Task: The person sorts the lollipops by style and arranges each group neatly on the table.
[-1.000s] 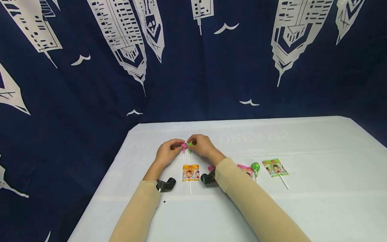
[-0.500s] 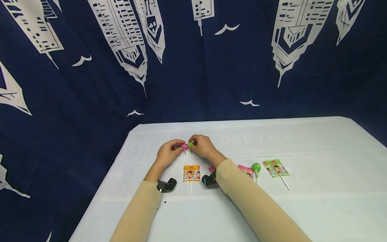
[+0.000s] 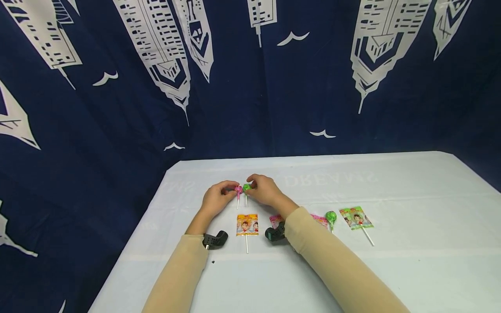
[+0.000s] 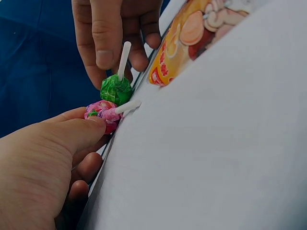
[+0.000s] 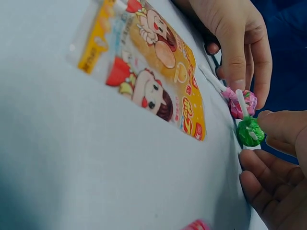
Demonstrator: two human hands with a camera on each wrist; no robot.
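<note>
My left hand point(image 3: 215, 199) pinches the wrapped head of a pink lollipop point(image 4: 103, 114) between thumb and fingers at the table's far left part. Right beside it, head against head, lies a green lollipop point(image 5: 250, 131). Both sticks point toward me. Around the green one my right hand point(image 3: 267, 191) is spread, its thumb close to the wrapper and its fingers loosened. Whether the thumb still touches it is hard to tell. Nearer to me lies a lollipop in a flat orange packet point(image 3: 247, 225), its white stick also toward me.
Under the right forearm a pink packet point(image 3: 276, 220) is partly covered. Further right are another pink packet point(image 3: 320, 220), a second green lollipop point(image 3: 331, 216) and a green packet point(image 3: 356, 217) with a stick. A small dark speck point(image 3: 213, 262) lies on the white tablecloth point(image 3: 391, 269).
My right hand has opened its fingers around the green lollipop and shifted slightly right, uncovering more of the pink packet below. The left hand has stayed on the pink lollipop.
</note>
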